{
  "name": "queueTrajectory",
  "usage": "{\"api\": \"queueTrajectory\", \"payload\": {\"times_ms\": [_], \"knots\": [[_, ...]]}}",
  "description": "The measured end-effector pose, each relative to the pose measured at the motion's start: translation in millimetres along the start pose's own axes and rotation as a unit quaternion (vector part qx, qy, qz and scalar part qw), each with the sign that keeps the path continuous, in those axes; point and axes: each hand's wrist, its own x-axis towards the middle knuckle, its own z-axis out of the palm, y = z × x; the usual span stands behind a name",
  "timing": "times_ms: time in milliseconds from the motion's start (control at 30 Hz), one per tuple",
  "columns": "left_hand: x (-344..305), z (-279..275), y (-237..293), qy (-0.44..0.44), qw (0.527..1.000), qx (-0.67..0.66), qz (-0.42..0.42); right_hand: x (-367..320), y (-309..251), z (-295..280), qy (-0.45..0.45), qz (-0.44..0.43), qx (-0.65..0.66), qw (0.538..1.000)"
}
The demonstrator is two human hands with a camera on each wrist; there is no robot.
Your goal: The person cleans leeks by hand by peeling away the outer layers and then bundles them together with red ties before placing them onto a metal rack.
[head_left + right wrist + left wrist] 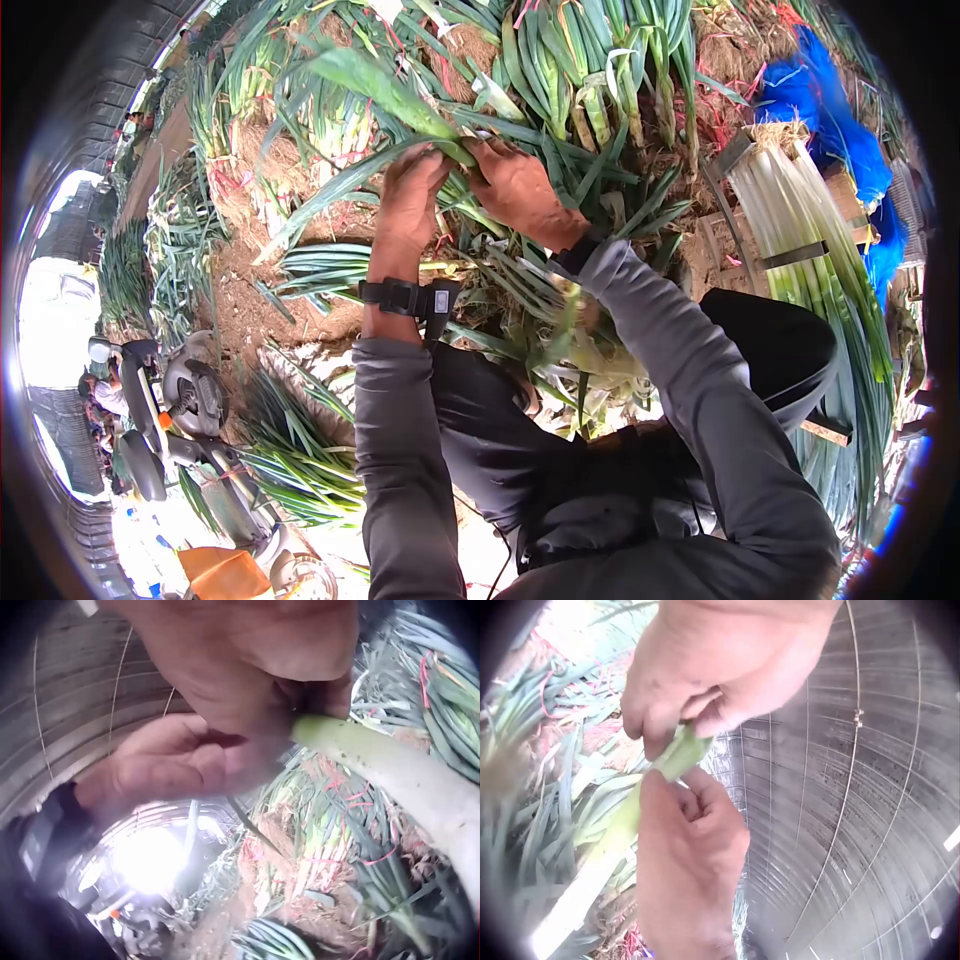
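Note:
Both hands meet on one large green onion, whose green leaves reach up and to the left in the head view. My left hand pinches it between thumb and fingers. Right beside it, my right hand grips the same onion with curled fingers. The left wrist view has the pale stalk slanting down from the right hand, while the left hand pinches the green part above. In the right wrist view the thick stalk runs out from under the right hand.
Bundles of green onions, some tied with red string, crowd the ground ahead. At the right, long onions lie on a rack beside blue plastic. A motorbike stands at the left. Loose leaves lie near the legs.

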Motion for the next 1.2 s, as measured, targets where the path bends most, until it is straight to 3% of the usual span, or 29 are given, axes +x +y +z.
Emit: {"api": "queueTrajectory", "payload": {"times_ms": [133, 233, 267, 367, 400, 500, 533, 633, 700, 767, 833, 867, 967, 1033, 1100, 1200], "knots": [[1.3, 1.7, -14.6, 0.075, 0.995, -0.007, -0.059, 2.3, 3.2, -4.4, -0.114, 0.046, 0.06, 0.991], [-5.0, 9.1, -30.3, 0.099, 0.993, -0.055, -0.038, 1.8, 14.0, 2.0, -0.13, 0.115, 0.241, 0.955], [1.1, 6.3, -38.3, 0.12, 0.991, -0.031, -0.054, 1.0, 22.7, 7.1, -0.143, 0.117, 0.341, 0.922], [-3.4, 10.6, -36.2, 0.03, 0.987, -0.113, -0.11, 4.7, 27.4, -8.5, -0.171, 0.12, 0.438, 0.874], [1.0, 13.9, -40.0, -0.034, 0.982, -0.171, -0.078, 6.4, 25.3, -12.6, -0.169, 0.138, 0.448, 0.867], [2.8, 12.7, -43.2, -0.047, 0.98, -0.186, -0.048, 18.2, 11.9, -17.0, -0.148, 0.12, 0.346, 0.919], [-1.6, 16.8, -44.2, -0.055, 0.977, -0.206, -0.018, 18.7, 7.0, -28.0, -0.149, 0.071, 0.378, 0.911], [2.8, 14.9, -39.0, -0.033, 0.982, -0.183, 0.018, 17.3, 6.7, -22.7, -0.155, 0.14, 0.448, 0.869], [6.8, 4.3, -42.8, -0.015, 0.984, -0.172, 0.03, 12.7, 16.6, -1.3, -0.117, 0.058, 0.436, 0.891], [19.0, -9.6, -49.8, 0.039, 0.985, -0.162, 0.04, 7.8, 10.7, -2.1, -0.126, 0.081, 0.463, 0.874], [14.8, -13.6, -36.3, 0.082, 0.982, -0.163, 0.044, 0.9, -20.4, -32.6, -0.181, 0.206, 0.521, 0.808], [22.4, -35.8, -35.5, 0.085, 0.983, -0.155, 0.057, -9.0, -18.5, -36.3, -0.124, 0.131, 0.53, 0.829], [15.1, -51.4, -12.6, 0.125, 0.973, -0.157, 0.113, -20.2, 12.5, -51.0, -0.2, 0.298, 0.618, 0.7], [9.4, -64.2, -3.3, 0.135, 0.965, -0.181, 0.133, -48.9, 16.1, -67.9, -0.219, 0.344, 0.603, 0.685], [1.5, -66.0, 6.6, 0.119, 0.957, -0.217, 0.148, -88.6, 41.1, -65.8, -0.294, 0.333, 0.573, 0.689], [-6.3, -55.6, 11.3, 0.144, 0.94, -0.236, 0.199, -161.1, 41.5, -60.8, -0.276, 0.465, 0.545, 0.641]]}}
